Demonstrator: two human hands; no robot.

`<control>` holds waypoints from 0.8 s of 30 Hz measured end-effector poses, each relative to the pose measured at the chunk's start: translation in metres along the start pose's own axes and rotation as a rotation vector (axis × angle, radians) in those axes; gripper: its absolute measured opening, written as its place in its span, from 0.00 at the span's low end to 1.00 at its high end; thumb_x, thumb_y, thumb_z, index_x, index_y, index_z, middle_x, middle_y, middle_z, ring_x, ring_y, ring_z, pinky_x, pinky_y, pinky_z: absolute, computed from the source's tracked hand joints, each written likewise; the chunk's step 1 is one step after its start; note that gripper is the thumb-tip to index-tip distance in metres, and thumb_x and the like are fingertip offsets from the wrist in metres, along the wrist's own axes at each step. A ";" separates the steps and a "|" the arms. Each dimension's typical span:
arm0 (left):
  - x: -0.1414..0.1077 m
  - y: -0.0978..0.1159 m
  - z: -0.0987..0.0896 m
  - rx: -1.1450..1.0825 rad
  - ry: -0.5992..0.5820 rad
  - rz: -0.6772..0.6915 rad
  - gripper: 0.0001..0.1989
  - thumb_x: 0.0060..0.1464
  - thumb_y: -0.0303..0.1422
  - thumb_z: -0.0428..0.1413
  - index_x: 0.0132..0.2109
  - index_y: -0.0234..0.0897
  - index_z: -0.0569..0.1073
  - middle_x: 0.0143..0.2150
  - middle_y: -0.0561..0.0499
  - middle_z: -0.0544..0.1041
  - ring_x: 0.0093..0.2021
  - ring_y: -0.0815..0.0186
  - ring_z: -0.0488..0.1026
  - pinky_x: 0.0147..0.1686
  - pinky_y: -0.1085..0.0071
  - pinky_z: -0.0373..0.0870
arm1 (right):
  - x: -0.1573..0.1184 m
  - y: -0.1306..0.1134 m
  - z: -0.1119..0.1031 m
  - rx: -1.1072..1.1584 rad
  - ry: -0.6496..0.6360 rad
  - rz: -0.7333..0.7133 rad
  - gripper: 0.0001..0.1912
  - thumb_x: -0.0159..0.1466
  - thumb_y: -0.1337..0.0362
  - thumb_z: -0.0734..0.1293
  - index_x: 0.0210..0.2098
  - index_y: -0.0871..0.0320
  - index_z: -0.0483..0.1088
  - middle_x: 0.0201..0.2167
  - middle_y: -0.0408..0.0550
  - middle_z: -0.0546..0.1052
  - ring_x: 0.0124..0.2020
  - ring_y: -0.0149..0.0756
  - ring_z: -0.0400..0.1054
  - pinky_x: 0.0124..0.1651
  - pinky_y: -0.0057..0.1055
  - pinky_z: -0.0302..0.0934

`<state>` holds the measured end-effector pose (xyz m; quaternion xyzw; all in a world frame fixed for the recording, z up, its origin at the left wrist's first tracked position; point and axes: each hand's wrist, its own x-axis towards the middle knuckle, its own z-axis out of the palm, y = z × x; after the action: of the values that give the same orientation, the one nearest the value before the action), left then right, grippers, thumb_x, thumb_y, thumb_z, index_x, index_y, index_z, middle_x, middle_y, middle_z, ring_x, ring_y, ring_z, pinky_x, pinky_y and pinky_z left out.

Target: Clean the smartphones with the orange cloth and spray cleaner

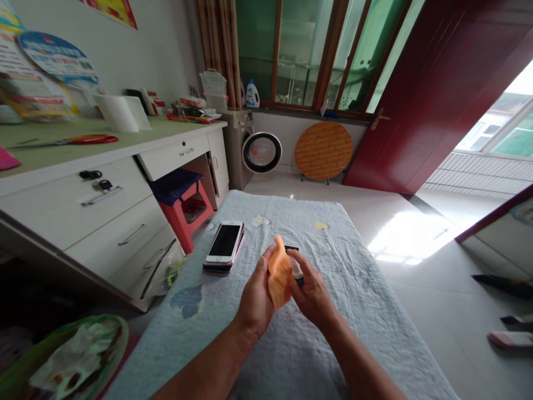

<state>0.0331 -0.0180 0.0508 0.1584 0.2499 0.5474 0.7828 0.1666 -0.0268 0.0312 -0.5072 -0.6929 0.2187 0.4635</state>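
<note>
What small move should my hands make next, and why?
Perhaps tip what looks like a small bottle toward the orange cloth: your right hand holds the bottle close beside it, and your left hand holds the cloth.

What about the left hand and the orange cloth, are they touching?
Touching. The head view shows the orange cloth held upright in the left hand, its edge lying right against the hand with no gap between.

The bench [358, 311], draped in wrinkled pale-blue patterned cloth [300, 214], carries a stack of phones [217, 269] at ten o'clock, a white-framed phone [225, 242] face up on top.
</note>
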 end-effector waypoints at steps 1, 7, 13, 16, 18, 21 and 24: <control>-0.001 0.001 0.001 -0.002 -0.008 -0.005 0.24 0.61 0.44 0.52 0.61 0.42 0.65 0.57 0.46 0.72 0.56 0.57 0.70 0.57 0.61 0.63 | 0.000 0.000 0.000 0.000 -0.004 -0.009 0.30 0.60 0.70 0.62 0.61 0.46 0.60 0.43 0.48 0.73 0.39 0.37 0.68 0.45 0.36 0.63; -0.003 0.004 0.003 0.033 -0.009 0.018 0.25 0.57 0.39 0.57 0.60 0.42 0.65 0.57 0.46 0.71 0.56 0.58 0.70 0.56 0.64 0.65 | 0.000 -0.001 0.001 0.070 0.019 0.018 0.27 0.59 0.69 0.63 0.57 0.47 0.64 0.39 0.46 0.74 0.35 0.35 0.67 0.40 0.33 0.64; 0.003 0.005 -0.003 0.100 0.047 0.043 0.32 0.48 0.25 0.62 0.59 0.40 0.62 0.53 0.44 0.74 0.44 0.62 0.77 0.46 0.68 0.72 | 0.002 -0.004 0.001 0.174 0.074 0.064 0.27 0.59 0.68 0.64 0.57 0.47 0.63 0.33 0.43 0.73 0.28 0.31 0.65 0.34 0.30 0.64; 0.006 0.006 -0.006 0.051 0.050 0.015 0.26 0.52 0.25 0.59 0.58 0.37 0.64 0.51 0.42 0.76 0.46 0.62 0.76 0.49 0.67 0.70 | 0.002 -0.004 -0.001 0.148 0.110 0.072 0.28 0.60 0.68 0.64 0.58 0.45 0.62 0.37 0.44 0.73 0.32 0.33 0.66 0.39 0.33 0.65; 0.006 0.006 -0.007 0.025 0.033 0.001 0.24 0.54 0.27 0.58 0.57 0.36 0.64 0.50 0.42 0.77 0.48 0.60 0.75 0.51 0.65 0.68 | 0.001 -0.004 -0.001 0.156 0.124 0.059 0.27 0.60 0.68 0.64 0.58 0.45 0.62 0.39 0.44 0.73 0.34 0.34 0.67 0.42 0.35 0.65; 0.006 0.008 -0.006 -0.013 -0.006 0.006 0.20 0.55 0.28 0.57 0.55 0.35 0.67 0.49 0.43 0.77 0.49 0.59 0.75 0.54 0.63 0.67 | 0.000 -0.005 -0.001 0.186 0.119 0.039 0.26 0.61 0.66 0.64 0.58 0.45 0.62 0.44 0.46 0.73 0.37 0.35 0.68 0.44 0.36 0.65; 0.008 0.009 -0.006 -0.078 -0.037 -0.023 0.17 0.56 0.27 0.54 0.54 0.32 0.69 0.50 0.42 0.76 0.49 0.60 0.75 0.53 0.65 0.67 | -0.002 -0.006 0.000 0.171 0.097 0.031 0.24 0.62 0.65 0.64 0.58 0.45 0.62 0.43 0.46 0.74 0.36 0.35 0.68 0.43 0.35 0.65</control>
<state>0.0247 -0.0072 0.0485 0.1350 0.2157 0.5446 0.7992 0.1642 -0.0310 0.0349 -0.4865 -0.6403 0.2597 0.5346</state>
